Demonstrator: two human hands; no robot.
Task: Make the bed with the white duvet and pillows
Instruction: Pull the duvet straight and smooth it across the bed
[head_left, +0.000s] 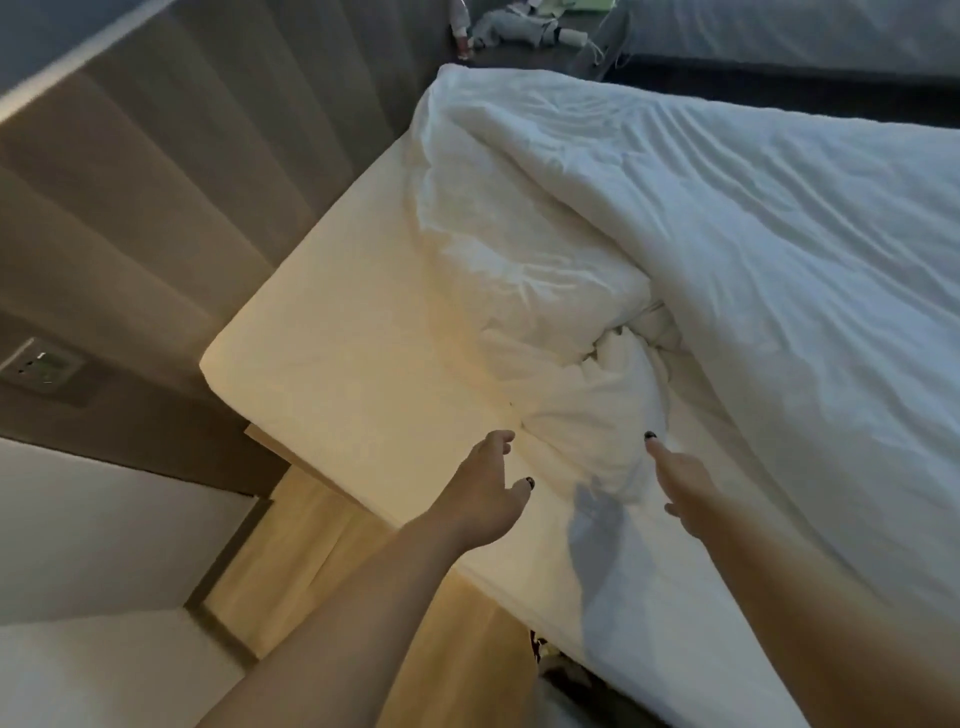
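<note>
Head view looks down along my two bare forearms to the near left corner of the mattress (322, 358), which is covered in a white fitted sheet. My left hand (485, 499) reaches forward over that sheet close to the mattress's near edge, fingers loosely spread and relaxed, holding nothing; its fingertips (501, 441) sit just beside the bunched end of the white duvet (753, 291), and I cannot tell whether they touch it. My right hand (680, 483) stretches out further to the right, fingers extended, one dark-painted fingertip pointing at the same crumpled corner of the duvet; it grips nothing either, though part of the hand is turned away from the camera. Between my hands a hand-shaped shadow falls on the sheet. The duvet lies heaped along the right and far side of the mattress, its left edge rolled back in a thick fold, leaving the left strip of the mattress bare, and its near corner is twisted into a knot of creases just ahead of my fingers. Beyond the mattress's left edge runs a panelled grey-brown wall (156, 171) with a switch plate (44, 364). Past the far end, some blurred items lie on a dark floor (519, 31).
</note>
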